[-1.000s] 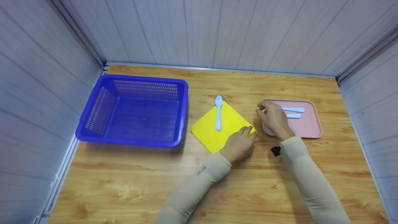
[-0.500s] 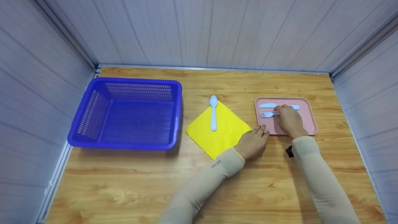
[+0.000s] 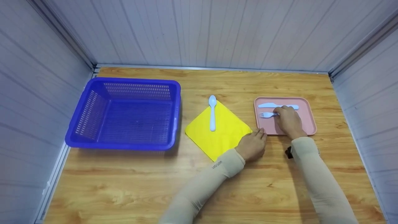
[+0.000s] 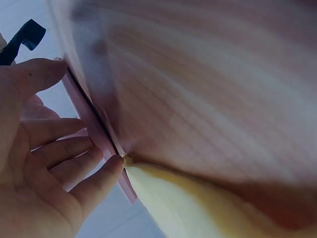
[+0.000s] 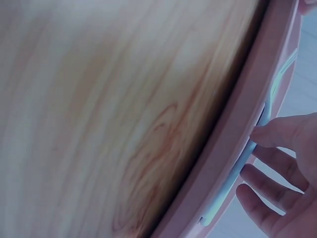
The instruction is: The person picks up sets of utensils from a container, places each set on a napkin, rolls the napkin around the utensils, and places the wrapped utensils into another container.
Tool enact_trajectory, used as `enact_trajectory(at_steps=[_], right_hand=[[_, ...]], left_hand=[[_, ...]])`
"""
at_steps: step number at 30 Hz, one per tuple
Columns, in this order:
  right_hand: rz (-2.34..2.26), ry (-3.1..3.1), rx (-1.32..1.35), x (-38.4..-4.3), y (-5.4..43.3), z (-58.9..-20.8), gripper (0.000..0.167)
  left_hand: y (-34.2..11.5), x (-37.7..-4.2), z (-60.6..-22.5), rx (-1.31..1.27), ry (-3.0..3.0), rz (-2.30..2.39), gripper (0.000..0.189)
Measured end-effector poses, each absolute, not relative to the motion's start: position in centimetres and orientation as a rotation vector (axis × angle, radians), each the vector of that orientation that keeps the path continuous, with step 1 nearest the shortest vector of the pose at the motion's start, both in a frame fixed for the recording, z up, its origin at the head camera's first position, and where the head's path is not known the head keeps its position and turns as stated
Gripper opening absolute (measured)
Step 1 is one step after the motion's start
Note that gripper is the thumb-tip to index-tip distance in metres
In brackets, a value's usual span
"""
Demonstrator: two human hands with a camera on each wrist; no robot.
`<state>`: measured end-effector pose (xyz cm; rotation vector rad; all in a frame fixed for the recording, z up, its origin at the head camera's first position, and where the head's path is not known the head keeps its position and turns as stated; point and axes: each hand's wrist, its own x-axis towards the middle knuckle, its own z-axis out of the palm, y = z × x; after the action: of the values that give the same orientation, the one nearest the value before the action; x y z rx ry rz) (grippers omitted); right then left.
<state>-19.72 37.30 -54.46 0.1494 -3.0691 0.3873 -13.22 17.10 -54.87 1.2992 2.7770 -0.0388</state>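
Observation:
In the head view a pink tray (image 3: 307, 124) holds a pale blue knife (image 3: 266, 105) along its far side and a pale blue fork (image 3: 266, 115) nearer the middle. My right hand (image 3: 289, 121) reaches over the tray and pinches the fork's handle (image 5: 233, 178) between thumb and fingers. At the tray's near left corner lies my left hand (image 3: 252, 144), fingers extended against the tray's edge, one fingertip at the corner of a yellow napkin (image 3: 224, 133). On that napkin rests a pale blue spoon (image 3: 212, 116), its bowl pointing away past the edge.
A blue plastic basket (image 3: 175, 124) with slotted sides stands to the left, nothing in it. Panelled walls (image 3: 199, 34) close off the wooden table (image 3: 130, 183) at the back and both sides.
My right hand moved from the tray's left side onto the fork's handle, uncovering the knife blade and fork tines. My left hand shifted right from the napkin to the tray's corner.

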Motion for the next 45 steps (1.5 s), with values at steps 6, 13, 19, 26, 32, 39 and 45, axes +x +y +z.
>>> enact_trajectory(at_steps=[6,13,19,26,32,39,45], right_hand=[[0.338,-3.065,0.200,-20.2,37.2,-54.3,0.018],[0.409,-3.044,0.197,-20.2,36.9,-54.1,0.014],[0.498,-3.005,0.203,-20.1,34.9,-52.8,0.015],[0.655,-2.984,0.186,-20.4,31.5,-50.9,0.016],[0.829,-2.968,0.129,-20.8,28.2,-50.6,0.018],[1.013,-2.929,-0.011,-21.2,24.0,-51.2,0.025],[1.101,-2.963,-0.146,-21.8,20.3,-52.5,0.026]], left_hand=[[16.7,-13.4,-54.7,1.304,2.793,-0.032,0.055],[15.8,-13.6,-54.7,1.272,2.782,0.115,0.058],[13.7,-13.3,-54.5,1.228,2.810,0.230,0.055],[10.3,-12.9,-53.8,1.129,2.918,0.226,0.048],[5.9,-12.6,-54.0,0.983,2.988,0.252,0.046],[1.5,-11.5,-54.9,0.897,3.137,0.215,0.038],[0.3,-10.8,-55.8,0.905,3.242,0.200,0.033]])
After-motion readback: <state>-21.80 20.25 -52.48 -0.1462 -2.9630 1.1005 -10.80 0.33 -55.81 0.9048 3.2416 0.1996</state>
